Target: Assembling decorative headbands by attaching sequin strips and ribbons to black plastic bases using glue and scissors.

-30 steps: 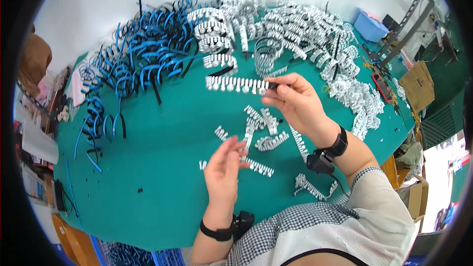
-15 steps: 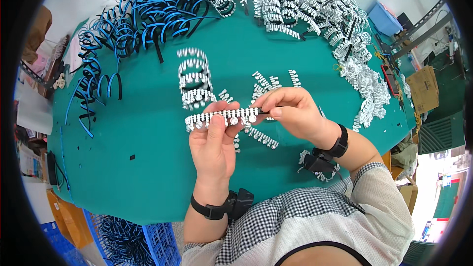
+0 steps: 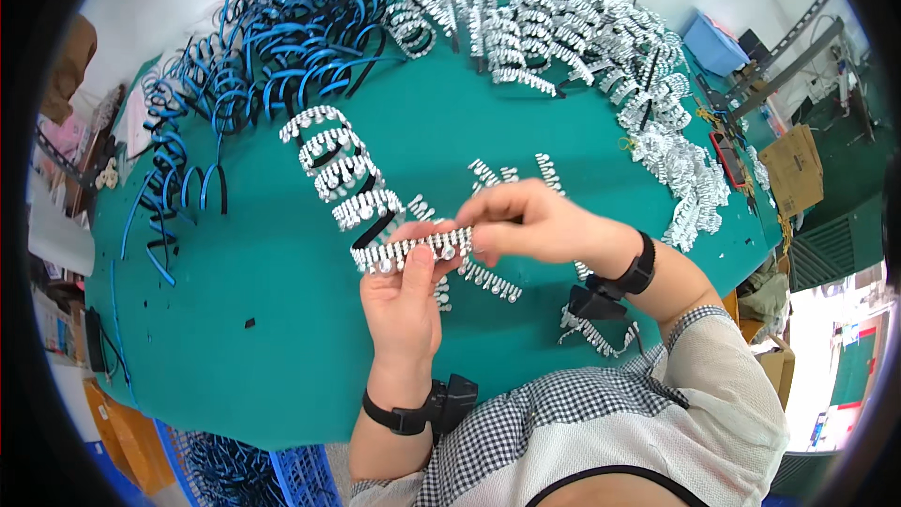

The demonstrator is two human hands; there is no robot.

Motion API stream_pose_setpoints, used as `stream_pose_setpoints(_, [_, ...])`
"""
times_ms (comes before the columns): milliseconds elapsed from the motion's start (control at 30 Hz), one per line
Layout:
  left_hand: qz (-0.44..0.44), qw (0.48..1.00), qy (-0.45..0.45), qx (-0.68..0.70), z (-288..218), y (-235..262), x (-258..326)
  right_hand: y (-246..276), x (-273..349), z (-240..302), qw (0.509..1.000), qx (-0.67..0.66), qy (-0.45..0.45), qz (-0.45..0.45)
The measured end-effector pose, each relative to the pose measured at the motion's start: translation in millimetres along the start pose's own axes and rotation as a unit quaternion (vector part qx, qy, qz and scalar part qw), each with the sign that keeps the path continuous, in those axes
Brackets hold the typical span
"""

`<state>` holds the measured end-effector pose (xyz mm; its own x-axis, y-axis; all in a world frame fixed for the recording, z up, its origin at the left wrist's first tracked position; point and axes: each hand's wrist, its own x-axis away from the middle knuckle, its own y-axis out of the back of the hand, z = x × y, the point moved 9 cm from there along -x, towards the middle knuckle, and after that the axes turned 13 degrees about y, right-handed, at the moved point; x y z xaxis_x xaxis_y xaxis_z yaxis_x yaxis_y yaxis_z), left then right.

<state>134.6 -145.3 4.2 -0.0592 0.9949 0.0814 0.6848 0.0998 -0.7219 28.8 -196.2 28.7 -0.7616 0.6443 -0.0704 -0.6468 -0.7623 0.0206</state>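
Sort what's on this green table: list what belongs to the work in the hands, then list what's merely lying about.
In hand:
- rhinestone strip, held level between left hand and right hand
- row of finished rhinestone bands just behind it
- loose short rhinestone pieces

Lying about:
- blue headbands
- far heap of silver bands
- cardboard box
- blue crate

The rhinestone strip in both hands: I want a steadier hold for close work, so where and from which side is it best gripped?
Probably by its two ends. The rhinestone strip is long, thin and lies crosswise, so the left hand fits from below at the left end, thumb on top, and the right hand from the right, pinching the narrow edges rather than the stones.
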Motion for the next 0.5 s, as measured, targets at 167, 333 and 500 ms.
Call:
stream_pose_setpoints(167, [0.010,1.000,0.004,-0.021,-1,2,2,-3,3,-4,0.999,-0.013,-0.007,0.036])
stream_pose_setpoints(333, [0.019,0.999,-0.037,-0.008,-9,-2,1,3,10,15,0.992,-0.006,0.107,-0.062])
stream_pose_setpoints(500, [0.030,0.996,-0.083,-0.027,-14,-3,7,-10,12,-5,0.986,-0.144,-0.049,-0.063])
